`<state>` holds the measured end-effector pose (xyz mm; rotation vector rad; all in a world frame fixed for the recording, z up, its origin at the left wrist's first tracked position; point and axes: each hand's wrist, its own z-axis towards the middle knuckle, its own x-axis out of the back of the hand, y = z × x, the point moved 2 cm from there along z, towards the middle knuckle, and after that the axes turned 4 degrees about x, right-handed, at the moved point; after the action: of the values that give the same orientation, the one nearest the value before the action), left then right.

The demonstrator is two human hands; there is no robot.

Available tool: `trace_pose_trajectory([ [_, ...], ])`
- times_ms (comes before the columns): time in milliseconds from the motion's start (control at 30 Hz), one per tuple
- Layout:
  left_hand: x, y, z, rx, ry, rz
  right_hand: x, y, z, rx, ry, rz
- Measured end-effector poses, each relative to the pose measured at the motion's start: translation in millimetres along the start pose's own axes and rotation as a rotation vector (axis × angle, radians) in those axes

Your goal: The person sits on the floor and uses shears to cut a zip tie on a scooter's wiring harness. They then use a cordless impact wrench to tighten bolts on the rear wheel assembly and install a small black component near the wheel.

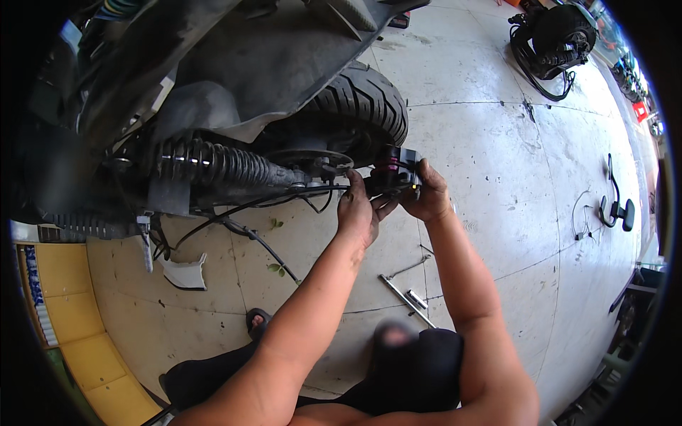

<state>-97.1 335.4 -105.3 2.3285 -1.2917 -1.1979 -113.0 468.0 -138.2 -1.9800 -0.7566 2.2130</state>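
Both my hands are closed around a black brake caliper with a reddish band, held just beside the rear wheel. My left hand grips its near left side, thumb up along it. Its right end is in my right hand, with the thumb near the top edge. Left of the caliper are the brake disc and the scooter's rear tyre. A black hose runs from the left toward my left hand. The far side of the caliper is hidden.
A coil-spring shock absorber lies along the scooter's body panel. On the tiled floor are a long-handled wrench, a white panel piece, a mirror and a wheel assembly. A yellow cabinet stands lower left.
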Motion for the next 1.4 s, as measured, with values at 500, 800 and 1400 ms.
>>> trace_pose_trajectory([
  [500,103.9,-50.9,3.3,0.019,0.035,-0.325,-7.4,-13.9,-10.1,-0.016,0.455,-0.257],
  [800,123.4,-20.7,55.1,-0.004,0.048,-0.392,-12.6,16.4,12.5,0.037,0.442,-0.336],
  [1400,137.2,-21.8,81.1,0.044,-0.149,-0.510,-44.7,43.3,28.5,0.358,0.623,-0.639],
])
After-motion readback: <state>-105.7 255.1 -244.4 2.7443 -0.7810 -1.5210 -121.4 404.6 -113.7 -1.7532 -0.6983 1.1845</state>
